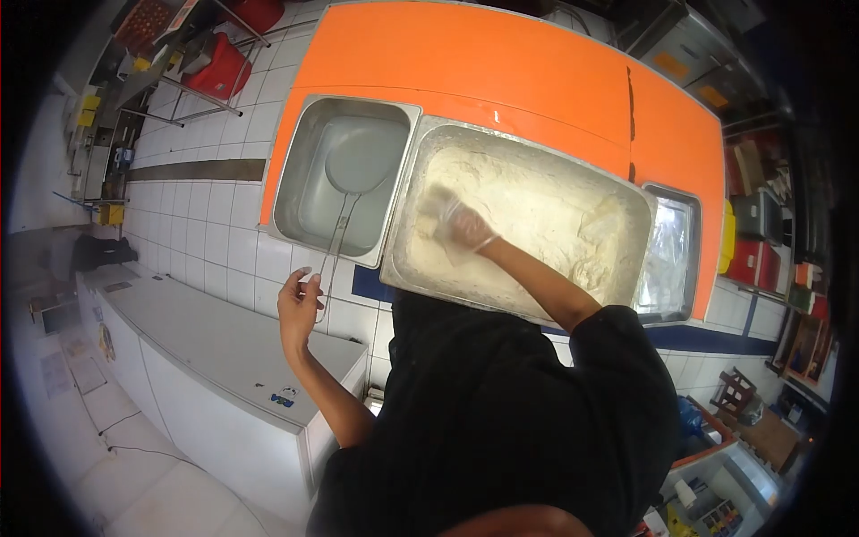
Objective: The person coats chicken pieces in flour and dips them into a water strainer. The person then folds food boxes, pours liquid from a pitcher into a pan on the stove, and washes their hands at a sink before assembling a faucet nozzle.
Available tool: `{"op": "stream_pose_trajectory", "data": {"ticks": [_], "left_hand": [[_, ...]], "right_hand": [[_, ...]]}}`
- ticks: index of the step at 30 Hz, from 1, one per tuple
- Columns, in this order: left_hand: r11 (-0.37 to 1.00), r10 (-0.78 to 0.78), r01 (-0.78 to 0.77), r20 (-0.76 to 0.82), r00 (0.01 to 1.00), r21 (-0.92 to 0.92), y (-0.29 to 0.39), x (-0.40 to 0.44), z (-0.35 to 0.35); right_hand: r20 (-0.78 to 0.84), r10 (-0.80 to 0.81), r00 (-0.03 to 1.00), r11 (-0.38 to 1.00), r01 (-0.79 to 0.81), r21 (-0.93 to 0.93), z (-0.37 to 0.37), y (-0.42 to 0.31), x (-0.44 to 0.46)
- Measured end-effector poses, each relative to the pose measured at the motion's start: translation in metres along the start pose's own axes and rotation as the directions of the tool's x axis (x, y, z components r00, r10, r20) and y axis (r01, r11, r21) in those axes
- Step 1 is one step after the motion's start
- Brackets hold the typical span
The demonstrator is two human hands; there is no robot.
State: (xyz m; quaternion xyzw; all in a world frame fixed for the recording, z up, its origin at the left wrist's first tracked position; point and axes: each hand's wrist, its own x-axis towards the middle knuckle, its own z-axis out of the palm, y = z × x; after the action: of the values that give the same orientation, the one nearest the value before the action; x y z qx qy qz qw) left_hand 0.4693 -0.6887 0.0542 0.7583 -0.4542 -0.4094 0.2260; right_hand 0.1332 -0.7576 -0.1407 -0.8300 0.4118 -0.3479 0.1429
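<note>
My right hand [467, 229], in a clear plastic glove, is down in pale flour-like powder [514, 210] that fills a large metal pan [646, 224]. Motion smears its fingers, and a greyish blur at their tips cannot be made out. To the left, a round strainer [358, 161] rests in a deep metal basin [291, 201] and its long wire handle [337, 237] sticks out over the front rim. Beside the end of that handle, my left hand [300, 300] is bare, its fingers loosely curled and apart, with no grip on the handle visible.
Both containers sit in an orange counter [465, 54]. At its right end is a shallower metal tray [671, 251] with a shiny clear plastic lining. A long white cabinet [206, 358] stands at the lower left. A red container [222, 70] is by a metal rack at the upper left.
</note>
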Motion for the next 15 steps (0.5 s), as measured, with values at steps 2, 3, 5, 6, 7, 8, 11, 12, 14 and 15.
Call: {"op": "stream_pose_trajectory", "data": {"ticks": [2, 3, 5, 6, 7, 8, 11, 12, 14, 15], "left_hand": [[1.000, -0.005, 0.005, 0.002, 1.000, 0.008, 0.000, 0.000, -0.001], [1.000, -0.006, 0.006, 0.003, 1.000, 0.012, 0.000, 0.001, -0.001], [1.000, -0.008, 0.008, 0.002, 1.000, 0.013, 0.001, 0.001, 0.000], [1.000, -0.008, 0.008, -0.002, 1.000, 0.011, 0.001, 0.001, 0.000], [1.000, -0.009, 0.009, -0.004, 1.000, 0.010, 0.001, 0.001, 0.001], [1.000, -0.011, 0.011, -0.004, 1.000, 0.009, 0.002, 0.000, 0.001], [1.000, -0.015, 0.015, 0.005, 1.000, 0.007, 0.002, -0.002, 0.001], [1.000, -0.010, 0.010, 0.010, 1.000, 0.005, -0.001, 0.001, 0.001], [1.000, -0.006, 0.006, 0.011, 1.000, 0.008, 0.002, 0.003, 0.002], [1.000, -0.014, 0.014, 0.009, 1.000, 0.015, 0.007, 0.001, 0.002]], "right_hand": [[0.085, 0.295, 0.952, 0.941, -0.305, 0.148, -0.026, 0.008, 0.026], [0.144, 0.428, 0.892, 0.869, -0.450, 0.207, -0.033, 0.016, 0.033], [0.050, 0.398, 0.916, 0.915, -0.394, -0.085, -0.036, 0.035, 0.025], [0.006, 0.371, 0.929, 0.904, -0.360, -0.232, -0.040, 0.037, 0.026], [-0.044, 0.281, 0.959, 0.926, -0.283, -0.250, -0.037, 0.030, 0.024], [-0.093, 0.188, 0.978, 0.938, -0.207, -0.278, -0.035, 0.023, 0.021], [0.116, 0.199, 0.973, 0.973, -0.182, -0.143, -0.021, 0.009, 0.013], [0.175, 0.290, 0.941, 0.931, -0.320, 0.178, 0.006, 0.017, -0.004], [0.298, 0.338, 0.893, 0.741, -0.448, 0.500, 0.031, 0.028, -0.016], [0.342, 0.327, 0.881, 0.708, -0.468, 0.529, 0.028, 0.029, -0.013]]}}
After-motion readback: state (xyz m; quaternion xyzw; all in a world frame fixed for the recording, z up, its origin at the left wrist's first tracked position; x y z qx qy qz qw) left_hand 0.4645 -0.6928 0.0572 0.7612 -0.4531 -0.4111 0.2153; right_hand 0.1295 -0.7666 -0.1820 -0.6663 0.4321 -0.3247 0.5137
